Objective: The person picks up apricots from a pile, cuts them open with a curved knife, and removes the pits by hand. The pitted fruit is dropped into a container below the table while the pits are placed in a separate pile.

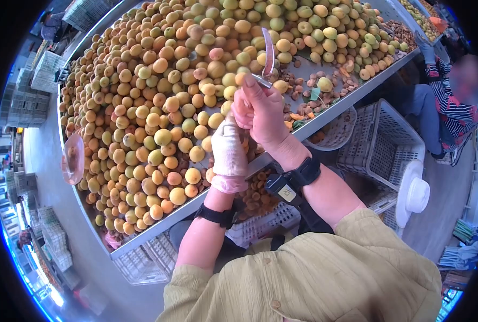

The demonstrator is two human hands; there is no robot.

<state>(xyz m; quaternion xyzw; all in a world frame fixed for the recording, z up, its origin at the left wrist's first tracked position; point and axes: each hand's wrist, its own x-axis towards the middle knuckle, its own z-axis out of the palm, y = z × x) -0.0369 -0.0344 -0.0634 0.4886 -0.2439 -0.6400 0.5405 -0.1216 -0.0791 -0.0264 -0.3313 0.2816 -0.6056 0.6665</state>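
Note:
My left hand (229, 147), in a white glove, is closed over the near edge of the apricot pile (158, 115). Its fingers meet my right hand, and whatever they hold is hidden. My bare right hand (260, 111) grips a curved knife (269, 56), whose blade points up and away over the fruit. The thumb lies along the knife's metal lower part. Apricot pits and torn orange flesh (299, 115) lie on the tray just right of my right hand.
A metal rim (357, 92) borders the sorting table. Below it are a round basket (335, 131), a grey crate (392, 134), and a crate of halved apricots (258, 198). A white hat (415, 194) rests at right. Another person (453, 102) sits at the far right.

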